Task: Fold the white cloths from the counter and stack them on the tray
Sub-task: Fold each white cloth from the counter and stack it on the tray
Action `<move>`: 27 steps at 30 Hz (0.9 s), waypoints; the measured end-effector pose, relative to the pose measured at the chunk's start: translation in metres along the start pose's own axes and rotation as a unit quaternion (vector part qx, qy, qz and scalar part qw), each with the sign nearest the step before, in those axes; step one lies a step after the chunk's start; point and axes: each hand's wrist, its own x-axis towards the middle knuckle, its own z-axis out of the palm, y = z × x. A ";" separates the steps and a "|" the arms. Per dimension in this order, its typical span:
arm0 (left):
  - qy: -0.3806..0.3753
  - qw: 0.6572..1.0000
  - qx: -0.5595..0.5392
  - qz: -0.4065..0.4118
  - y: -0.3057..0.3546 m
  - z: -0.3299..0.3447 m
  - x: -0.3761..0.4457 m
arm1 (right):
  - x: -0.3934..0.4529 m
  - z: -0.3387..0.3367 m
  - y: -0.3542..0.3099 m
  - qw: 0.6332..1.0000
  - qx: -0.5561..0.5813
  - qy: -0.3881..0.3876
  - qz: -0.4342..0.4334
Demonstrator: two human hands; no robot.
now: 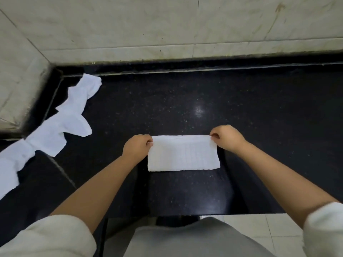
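Note:
A white cloth [182,154], folded into a rectangle, lies on the black counter [185,108] in front of me. My left hand [137,148] pinches its far left corner. My right hand [227,138] pinches its far right corner. Several unfolded white cloths [61,125] lie crumpled in a row along the counter's left side, reaching from the back corner to the left edge of view. No tray is in view.
A pale tiled wall [167,30] rises behind the counter and juts forward at the left. The counter's front edge runs just below my forearms, with light floor tiles [250,229] beneath.

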 end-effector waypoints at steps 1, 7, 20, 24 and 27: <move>0.008 1.000 0.008 0.000 0.000 0.000 0.007 | 0.005 0.003 0.000 1.000 -0.012 0.001 0.013; 0.004 0.999 0.034 0.004 -0.002 0.011 0.037 | 0.016 0.021 0.001 0.996 -0.034 -0.003 0.077; 0.017 0.986 0.112 0.118 -0.014 0.019 0.041 | 0.009 0.035 0.001 0.995 -0.064 0.000 0.071; 0.048 0.988 0.097 0.108 -0.008 0.003 0.038 | 0.009 0.011 -0.006 0.997 -0.021 0.063 0.043; 0.146 0.968 0.056 0.194 -0.007 -0.030 0.034 | 0.002 -0.019 -0.007 0.980 0.011 0.197 -0.027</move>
